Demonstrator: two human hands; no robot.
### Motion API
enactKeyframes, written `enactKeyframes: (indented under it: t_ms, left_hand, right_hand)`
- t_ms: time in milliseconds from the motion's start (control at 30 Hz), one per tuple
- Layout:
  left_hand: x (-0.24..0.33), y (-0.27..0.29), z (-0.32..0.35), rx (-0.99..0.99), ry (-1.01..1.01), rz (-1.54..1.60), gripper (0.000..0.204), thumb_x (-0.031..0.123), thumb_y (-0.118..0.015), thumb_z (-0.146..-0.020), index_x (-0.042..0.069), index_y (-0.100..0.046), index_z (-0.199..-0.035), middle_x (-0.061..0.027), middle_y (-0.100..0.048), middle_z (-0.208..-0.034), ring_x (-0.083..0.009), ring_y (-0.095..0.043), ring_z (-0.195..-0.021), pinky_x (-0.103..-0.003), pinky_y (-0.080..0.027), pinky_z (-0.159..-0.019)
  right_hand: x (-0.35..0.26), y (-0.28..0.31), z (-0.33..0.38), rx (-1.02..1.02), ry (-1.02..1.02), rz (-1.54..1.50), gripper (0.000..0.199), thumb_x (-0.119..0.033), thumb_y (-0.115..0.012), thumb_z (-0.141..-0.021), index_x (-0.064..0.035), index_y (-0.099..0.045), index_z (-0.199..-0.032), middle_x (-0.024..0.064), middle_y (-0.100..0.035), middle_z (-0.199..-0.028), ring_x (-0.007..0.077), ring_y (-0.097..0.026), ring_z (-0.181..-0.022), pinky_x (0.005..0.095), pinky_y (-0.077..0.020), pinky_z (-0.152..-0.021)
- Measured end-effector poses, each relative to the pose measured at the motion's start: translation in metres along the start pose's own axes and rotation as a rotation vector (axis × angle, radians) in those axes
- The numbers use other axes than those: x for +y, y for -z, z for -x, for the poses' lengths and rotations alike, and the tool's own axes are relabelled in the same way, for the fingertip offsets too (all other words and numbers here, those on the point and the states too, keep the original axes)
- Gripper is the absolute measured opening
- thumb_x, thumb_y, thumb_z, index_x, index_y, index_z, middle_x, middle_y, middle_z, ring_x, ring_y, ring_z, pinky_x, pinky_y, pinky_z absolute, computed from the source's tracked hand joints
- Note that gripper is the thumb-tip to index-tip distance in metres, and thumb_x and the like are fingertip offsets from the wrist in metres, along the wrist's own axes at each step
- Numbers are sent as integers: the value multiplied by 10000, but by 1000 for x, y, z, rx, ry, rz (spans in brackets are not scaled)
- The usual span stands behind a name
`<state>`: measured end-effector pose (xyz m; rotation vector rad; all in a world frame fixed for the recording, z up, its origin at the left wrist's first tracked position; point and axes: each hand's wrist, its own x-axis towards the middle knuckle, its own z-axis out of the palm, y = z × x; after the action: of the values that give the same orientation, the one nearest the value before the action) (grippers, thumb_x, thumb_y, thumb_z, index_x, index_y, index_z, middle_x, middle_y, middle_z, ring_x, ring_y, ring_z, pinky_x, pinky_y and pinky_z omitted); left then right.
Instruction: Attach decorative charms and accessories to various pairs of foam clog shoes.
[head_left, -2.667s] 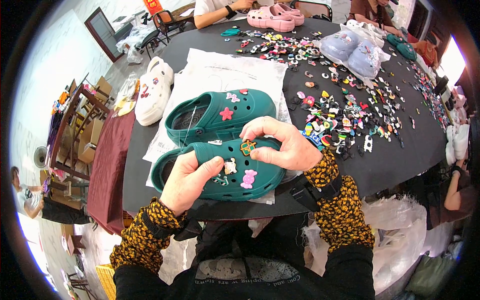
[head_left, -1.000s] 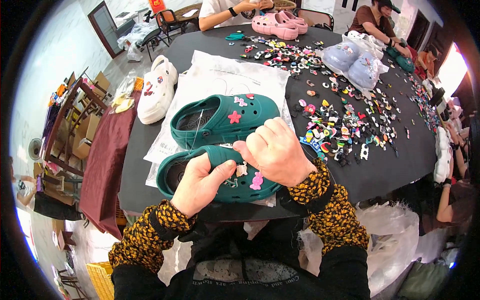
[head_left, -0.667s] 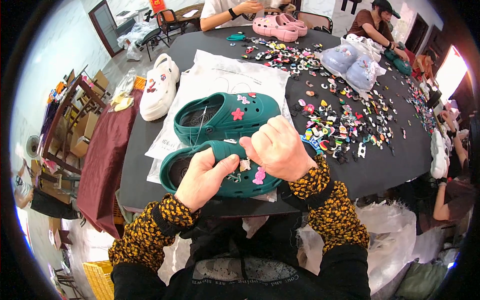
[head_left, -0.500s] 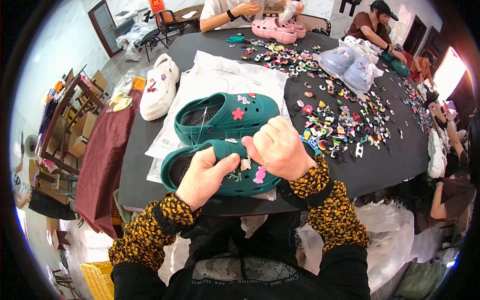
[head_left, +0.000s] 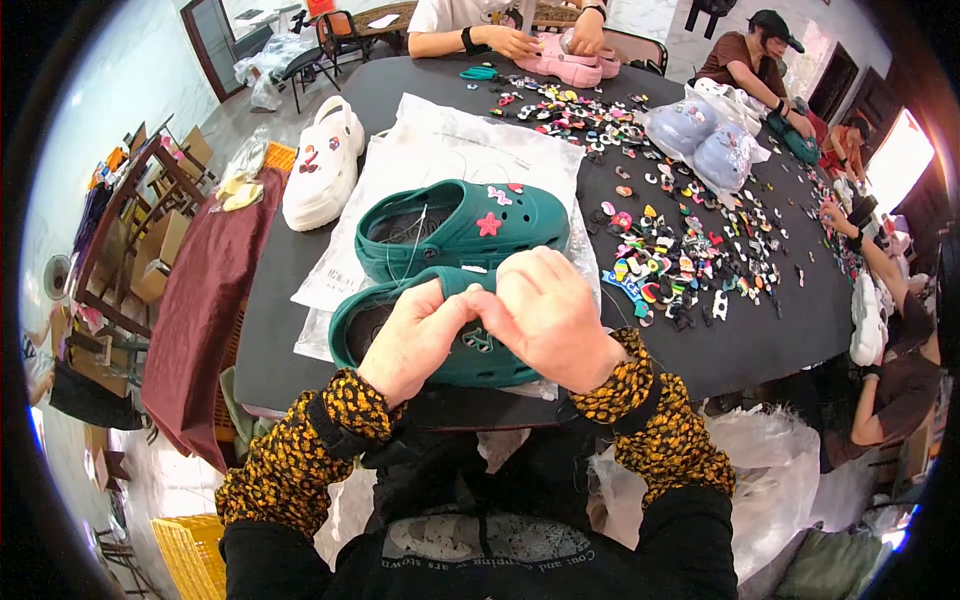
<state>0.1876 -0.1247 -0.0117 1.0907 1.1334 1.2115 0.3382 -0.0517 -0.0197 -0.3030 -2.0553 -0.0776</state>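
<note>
The near green clog (head_left: 490, 373) lay toe rightward. The left hand (head_left: 415, 335) gripped its opening's edge; the right hand (head_left: 552, 318), nearer the toe, curled closed above, any contents hidden.

The right hand (head_left: 548, 318) has been brought against the left hand (head_left: 415, 338), and the pink candy-shaped charm is now covered; the pink clogs (head_left: 566, 68) opposite are now touched by a co-worker's hand (head_left: 512, 42).

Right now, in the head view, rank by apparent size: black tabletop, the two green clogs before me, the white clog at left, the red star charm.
1. Black tabletop
2. Far green clog, near green clog: unsure, near one partly covered
3. White clog
4. Red star charm
</note>
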Motion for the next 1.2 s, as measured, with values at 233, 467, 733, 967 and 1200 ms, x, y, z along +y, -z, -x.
enactKeyframes:
  t_ms: [233,467,733,967,1200]
  left_hand:
    - [-2,5,-3,43,-4,-56,206,184,-547,-896,-4,-586,-822,43,-525,-747,-36,-430,-704,-224,-373,-612]
    - [-4,3,0,77,3,-14,182,164,-546,-907,13,-597,-821,41,-573,-797,-25,-471,-738,-210,-393,-644]
    - [0,1,2,67,10,-4,193,192,-546,-937,23,-609,-871,44,-587,-829,-22,-485,-763,-202,-402,-685]
    - [-4,10,-7,56,59,-61,158,190,-534,-939,57,-619,-944,19,-628,-897,-45,-554,-829,-222,-439,-742]
    - [-4,5,-5,57,78,-20,199,225,-572,-931,39,-607,-870,63,-559,-806,-18,-458,-735,-200,-389,-652]
  right_hand:
    - [-4,-4,3,-70,-102,147,246,-191,-644,-816,-71,-457,-711,76,-432,-666,258,-471,-637,371,-388,-598]
    - [-11,-6,3,-3,-20,155,203,-137,-647,-776,-68,-473,-697,65,-431,-660,243,-465,-624,364,-374,-588]
    - [-7,-2,7,14,72,94,225,-123,-665,-732,-82,-449,-682,56,-417,-656,220,-457,-607,350,-369,-569]
    - [-12,-3,14,38,191,7,266,-131,-694,-712,-86,-436,-668,50,-403,-648,227,-438,-582,351,-361,-542]
    - [12,30,9,113,-120,4,213,-87,-674,-771,-52,-477,-697,98,-447,-650,301,-480,-576,400,-385,-513]
